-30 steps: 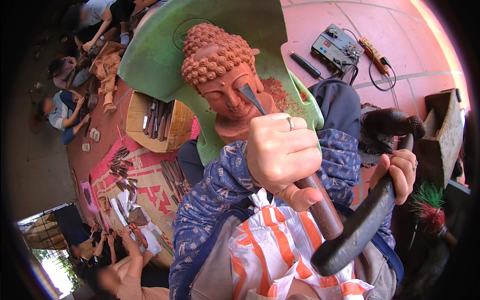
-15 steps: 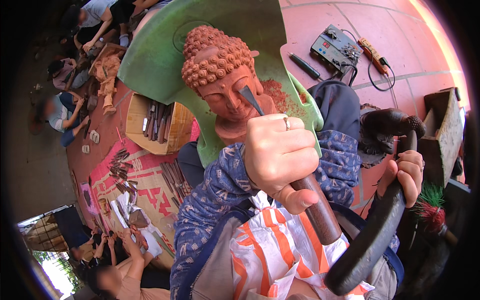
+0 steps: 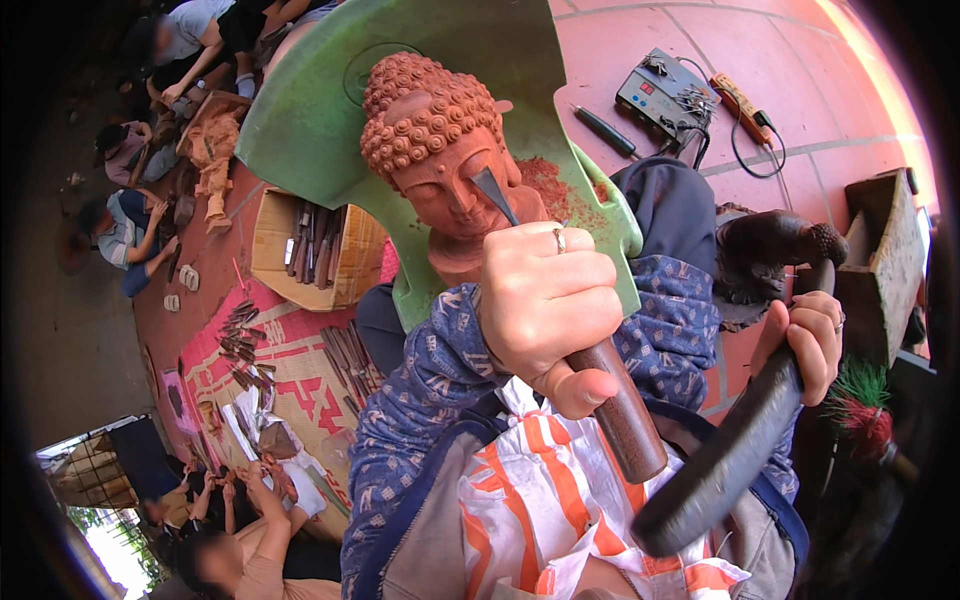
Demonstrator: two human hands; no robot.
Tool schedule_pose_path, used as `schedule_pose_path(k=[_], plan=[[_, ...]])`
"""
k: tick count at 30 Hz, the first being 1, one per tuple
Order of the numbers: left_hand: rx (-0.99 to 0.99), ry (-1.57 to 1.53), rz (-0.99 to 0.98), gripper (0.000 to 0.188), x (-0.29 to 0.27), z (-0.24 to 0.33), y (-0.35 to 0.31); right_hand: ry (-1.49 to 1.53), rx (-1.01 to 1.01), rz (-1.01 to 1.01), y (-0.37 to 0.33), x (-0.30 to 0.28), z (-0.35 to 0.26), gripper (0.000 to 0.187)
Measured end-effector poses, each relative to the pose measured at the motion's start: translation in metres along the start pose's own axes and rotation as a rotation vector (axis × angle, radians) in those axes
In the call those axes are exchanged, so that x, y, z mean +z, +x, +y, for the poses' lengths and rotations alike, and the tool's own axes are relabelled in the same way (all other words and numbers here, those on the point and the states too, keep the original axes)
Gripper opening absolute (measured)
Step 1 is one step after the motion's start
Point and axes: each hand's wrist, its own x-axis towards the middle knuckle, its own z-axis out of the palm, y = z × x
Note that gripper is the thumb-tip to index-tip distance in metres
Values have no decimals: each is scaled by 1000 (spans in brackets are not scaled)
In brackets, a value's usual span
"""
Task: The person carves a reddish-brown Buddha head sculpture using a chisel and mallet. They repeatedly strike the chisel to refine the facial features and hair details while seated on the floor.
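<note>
A reddish-brown carved Buddha head (image 3: 430, 150) with a curled hairstyle leans in a green plastic chair (image 3: 300, 120) in front of me. My left hand (image 3: 550, 300) is wrapped round a chisel (image 3: 625, 420), with its dark wooden handle angled down toward me. The chisel's flat metal blade overlaps the carved cheek in the view; I cannot tell if it touches. On the right, my right hand (image 3: 810, 345) grips a black curved mallet (image 3: 715, 460) by its narrow upper part. The mallet's thick lower end hangs near the chisel's butt, apart from it.
Wood shavings (image 3: 545, 185) lie on the chair. Beyond it are a control box (image 3: 665, 95), a power strip (image 3: 740, 100) and a pen-shaped tool (image 3: 605, 130). A dark carving (image 3: 770, 250) is at right. A cardboard box (image 3: 270, 240) holds tools; several people sit at left.
My left hand and the chisel have shifted slightly left. The mallet's thick end has risen and swung a little left, toward the chisel handle.
</note>
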Motion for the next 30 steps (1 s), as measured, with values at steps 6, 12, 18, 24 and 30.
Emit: schedule_pose_path(k=[6, 12, 18, 24, 30], plan=[[-32, -104, 30, 58, 2, 14, -4, 130, 97, 25, -7, -1, -3, 29], [0, -82, -51, 55, 7, 18, 2, 42, 53, 17, -11, -1, -9, 29], [15, -36, -63, 53, 2, 10, 1, 10, 81, -28, -11, 3, -13, 31], [13, -6, -130, 54, -6, 7, -1, 27, 110, -61, -9, 5, -15, 30], [6, -10, -114, 53, -5, 3, -1, 26, 130, -63, -8, 3, -16, 29]])
